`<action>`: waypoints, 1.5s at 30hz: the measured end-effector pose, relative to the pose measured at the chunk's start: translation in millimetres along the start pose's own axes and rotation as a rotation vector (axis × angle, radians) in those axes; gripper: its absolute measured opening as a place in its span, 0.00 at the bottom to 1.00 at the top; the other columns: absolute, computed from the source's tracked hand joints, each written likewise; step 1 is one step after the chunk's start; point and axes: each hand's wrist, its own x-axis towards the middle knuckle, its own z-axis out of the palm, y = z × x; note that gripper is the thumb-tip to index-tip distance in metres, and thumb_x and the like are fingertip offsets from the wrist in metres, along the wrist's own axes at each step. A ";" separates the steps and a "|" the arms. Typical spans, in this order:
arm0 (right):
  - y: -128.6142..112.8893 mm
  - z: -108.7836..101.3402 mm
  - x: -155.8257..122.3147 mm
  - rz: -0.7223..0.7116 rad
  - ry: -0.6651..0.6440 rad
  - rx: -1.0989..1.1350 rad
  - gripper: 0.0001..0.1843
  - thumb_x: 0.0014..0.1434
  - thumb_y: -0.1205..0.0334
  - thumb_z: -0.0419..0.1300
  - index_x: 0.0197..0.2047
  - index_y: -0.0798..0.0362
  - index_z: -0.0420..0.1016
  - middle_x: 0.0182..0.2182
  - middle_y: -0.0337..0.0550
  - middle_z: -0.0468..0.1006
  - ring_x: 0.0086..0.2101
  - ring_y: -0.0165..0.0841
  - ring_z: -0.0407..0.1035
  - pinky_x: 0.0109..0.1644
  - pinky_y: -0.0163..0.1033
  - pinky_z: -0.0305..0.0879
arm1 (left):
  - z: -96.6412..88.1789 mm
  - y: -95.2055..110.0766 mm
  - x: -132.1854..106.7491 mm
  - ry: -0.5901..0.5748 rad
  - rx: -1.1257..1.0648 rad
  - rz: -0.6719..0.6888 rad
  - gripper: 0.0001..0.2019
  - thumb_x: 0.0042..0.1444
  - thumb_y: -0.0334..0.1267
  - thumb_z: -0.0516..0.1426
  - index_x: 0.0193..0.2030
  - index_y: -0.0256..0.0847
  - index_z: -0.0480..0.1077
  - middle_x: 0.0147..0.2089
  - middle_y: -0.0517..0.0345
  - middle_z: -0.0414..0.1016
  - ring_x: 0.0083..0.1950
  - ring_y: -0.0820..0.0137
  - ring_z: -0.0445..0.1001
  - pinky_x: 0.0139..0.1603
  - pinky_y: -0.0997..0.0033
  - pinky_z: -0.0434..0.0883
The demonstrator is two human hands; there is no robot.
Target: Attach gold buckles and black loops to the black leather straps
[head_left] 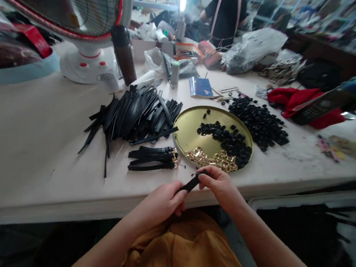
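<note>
A black strap [191, 184] is stretched between my two hands at the table's front edge. My left hand [170, 197] is closed around its lower left part, thumb on top. The fingers of my right hand [214, 181] pinch its upper right end; what else may be in that pinch is hidden. Just beyond my hands lies a round gold tray [190, 126] with gold metal buckles [215, 160] and small black pieces [225, 139]. Left of it rest several black straps with gold buckles [152, 158], and behind these is a heap of loose black strips [135, 112].
A larger pile of black pieces [260, 121] lies right of the tray. Behind stand a fan [87, 62], a dark bottle [124, 56], a thread spool [175, 73] and a blue booklet [201, 87]. Red cloth [301, 100] lies at right. A person [226, 15] is at the back.
</note>
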 end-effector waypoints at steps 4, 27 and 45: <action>5.0 14.3 -10.3 0.039 -0.075 0.182 0.14 0.42 0.54 0.65 0.28 0.54 0.70 0.20 0.35 0.70 0.21 0.26 0.62 0.28 0.33 0.59 | 9.2 0.6 -2.3 0.145 -0.076 0.060 0.21 0.58 0.43 0.46 0.57 0.38 0.58 0.23 0.63 0.64 0.24 0.73 0.63 0.25 0.77 0.60; -15.2 -109.0 97.6 -0.139 0.048 -1.425 0.05 0.48 0.61 0.59 0.28 0.53 0.69 0.30 0.42 0.70 0.30 0.32 0.64 0.32 0.36 0.55 | -4.7 -22.5 42.3 0.224 -0.311 -0.037 0.11 0.55 0.43 0.46 0.33 0.37 0.60 0.26 0.65 0.63 0.17 0.82 0.57 0.16 0.81 0.55; -25.5 -12.2 9.2 0.154 -0.144 0.487 0.18 0.42 0.59 0.68 0.40 0.49 0.76 0.23 0.32 0.67 0.20 0.18 0.59 0.24 0.26 0.61 | 12.9 -4.8 11.9 0.122 -0.374 0.009 0.14 0.55 0.46 0.48 0.36 0.36 0.64 0.23 0.65 0.62 0.16 0.82 0.53 0.15 0.81 0.50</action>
